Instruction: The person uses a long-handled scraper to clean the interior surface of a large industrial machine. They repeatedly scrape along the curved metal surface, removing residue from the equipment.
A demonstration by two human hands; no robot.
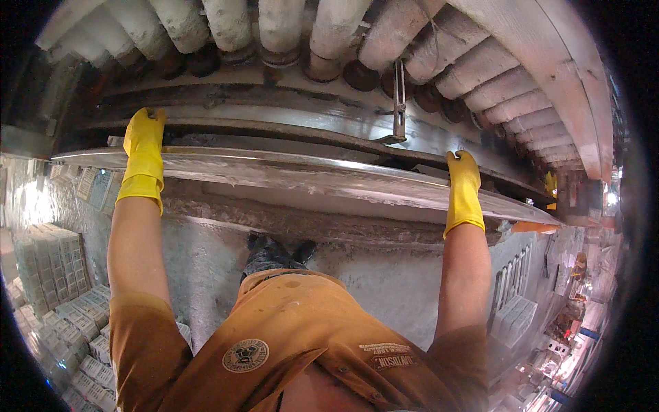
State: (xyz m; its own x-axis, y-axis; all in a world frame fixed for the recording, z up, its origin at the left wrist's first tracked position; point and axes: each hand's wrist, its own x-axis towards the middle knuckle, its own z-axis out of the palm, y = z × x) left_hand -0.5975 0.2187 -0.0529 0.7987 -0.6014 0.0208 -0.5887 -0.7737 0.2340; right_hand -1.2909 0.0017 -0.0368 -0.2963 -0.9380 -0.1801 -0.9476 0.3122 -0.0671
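Observation:
My left hand [144, 141], in a yellow rubber glove, is closed over a long dark strip [295, 132] at its left part. Toward the strip's right end, my right hand [464, 184], gloved alike, curls its fingers over the same edge. Both arms reach forward, spread wide apart. Just nearer to me than the strip runs a long metal panel [302, 168] with a shiny upper edge, passing beneath both gloves. The fingertips on the far side are partly hidden.
A row of thick, pale, dusty cylinders [281, 27] lies beyond the strip. A slotted metal bracket [399, 103] stands between. Pale stacked crates [51, 264] fill the left side. White slatted plastic pieces [513, 319] lie at the right. My shoes [302, 251] are below the panel.

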